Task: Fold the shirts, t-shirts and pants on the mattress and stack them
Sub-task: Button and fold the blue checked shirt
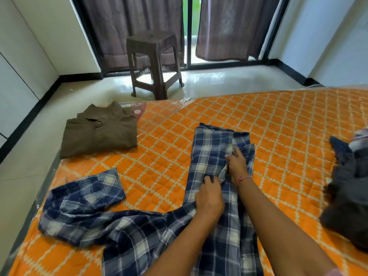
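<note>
A blue-and-white plaid button shirt (215,226) is laid lengthwise on the orange diamond-quilted mattress (278,136), near its middle, with the body running from the near edge toward the far side. One long sleeve (83,198) is spread out to the left, its cuff resting flat on the mattress. The far end of the shirt is partly folded back on itself.

The left hand (209,198) is placed on the central strip of the shirt, fingers curled so that a fold of the plaid fabric is pinched. The right hand (238,165) is positioned just beyond it, fingers closed on a bunched section of the same fabric (a thin red-and-white thread band (244,178) is worn at the wrist). The two hands are near each other but not touching.

A folded olive-brown collared shirt (99,132) is set at the far left corner of the mattress, well apart from the plaid shirt, collar toward the far side. A crumpled heap of dark grey and blue garments (346,186) is located at the right edge of the view, unfolded.

Beyond the mattress, a dark brown plastic stool (155,60) is stood on the pale glossy tiled floor (229,80), in front of brown curtains (229,26) hung over a sliding glass door.
</note>
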`<state>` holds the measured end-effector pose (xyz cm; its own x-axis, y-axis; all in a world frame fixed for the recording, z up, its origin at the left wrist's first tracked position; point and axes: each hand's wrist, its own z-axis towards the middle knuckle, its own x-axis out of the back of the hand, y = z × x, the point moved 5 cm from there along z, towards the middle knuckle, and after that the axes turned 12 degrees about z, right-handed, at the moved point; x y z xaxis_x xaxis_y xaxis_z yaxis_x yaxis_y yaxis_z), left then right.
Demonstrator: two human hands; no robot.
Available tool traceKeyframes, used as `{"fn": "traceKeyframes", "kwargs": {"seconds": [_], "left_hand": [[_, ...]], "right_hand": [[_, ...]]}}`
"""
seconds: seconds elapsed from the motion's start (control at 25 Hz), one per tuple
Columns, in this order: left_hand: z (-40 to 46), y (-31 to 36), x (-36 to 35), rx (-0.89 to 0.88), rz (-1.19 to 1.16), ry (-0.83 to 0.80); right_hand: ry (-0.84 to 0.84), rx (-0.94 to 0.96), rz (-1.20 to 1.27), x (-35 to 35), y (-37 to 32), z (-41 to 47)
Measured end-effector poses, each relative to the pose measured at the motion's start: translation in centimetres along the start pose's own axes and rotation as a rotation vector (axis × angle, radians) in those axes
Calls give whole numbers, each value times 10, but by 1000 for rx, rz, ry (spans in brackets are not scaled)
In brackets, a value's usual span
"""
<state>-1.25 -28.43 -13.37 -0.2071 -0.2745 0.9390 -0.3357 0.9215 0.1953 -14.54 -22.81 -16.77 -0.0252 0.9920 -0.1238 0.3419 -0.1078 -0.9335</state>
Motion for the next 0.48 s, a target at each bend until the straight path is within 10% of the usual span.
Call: {"fn": "traceKeyframes", "kwargs": {"seconds": [0.2, 0.32, 0.48], "left_hand": [[-20, -56, 8, -171, -4, 149], [-50, -118, 11, -174, 220, -100], [-74, -164, 31, -74, 538, -419]], "right_hand": [[-270, 626, -973, -46, -6, -79], [-725, 458, -1161, -68, 16, -133], [-832, 410, -1512, -63, 26, -159]]}}
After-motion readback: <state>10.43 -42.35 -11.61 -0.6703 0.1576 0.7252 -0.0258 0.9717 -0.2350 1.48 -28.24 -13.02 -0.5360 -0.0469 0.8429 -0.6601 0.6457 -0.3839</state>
